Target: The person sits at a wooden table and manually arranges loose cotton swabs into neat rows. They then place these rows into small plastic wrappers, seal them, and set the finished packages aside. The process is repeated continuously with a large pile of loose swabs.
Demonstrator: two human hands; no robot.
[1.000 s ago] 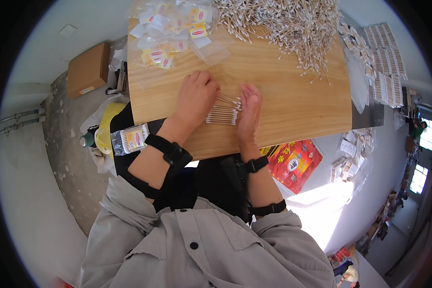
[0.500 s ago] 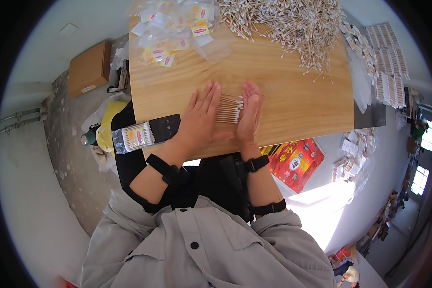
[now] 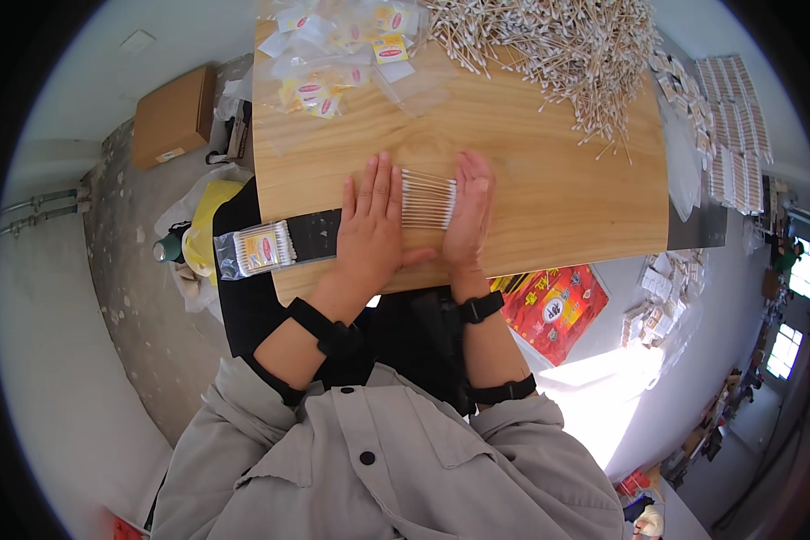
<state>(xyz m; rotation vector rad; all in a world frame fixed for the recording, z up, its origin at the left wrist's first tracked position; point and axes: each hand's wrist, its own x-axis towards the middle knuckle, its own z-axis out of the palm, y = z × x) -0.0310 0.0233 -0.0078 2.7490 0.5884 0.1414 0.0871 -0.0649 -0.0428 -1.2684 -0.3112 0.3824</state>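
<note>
A row of cotton swabs (image 3: 427, 200) lies side by side on the wooden tabletop (image 3: 567, 207), between my two hands. My left hand (image 3: 372, 225) is flat beside their left ends, fingers stretched out and thumb reaching toward the right. At the right ends, my right hand (image 3: 469, 211) stands on its edge with its palm against the swab tips; its fingers are extended. Left of my left hand, a clear bag packed with cotton swabs (image 3: 263, 249) and a yellow-and-white label rests on a black strip (image 3: 315, 236).
A big heap of loose cotton swabs (image 3: 558, 54) covers the far right of the table. Clear bags with yellow labels (image 3: 333, 81) lie far left. Packed bundles (image 3: 736, 135) are stacked beyond the right edge. A cardboard box (image 3: 175, 117) stands on the floor at left.
The swabs between my hands have become more even, their left ends now showing in line. My left hand has turned more upright and shifted slightly left. The view has shifted a little.
</note>
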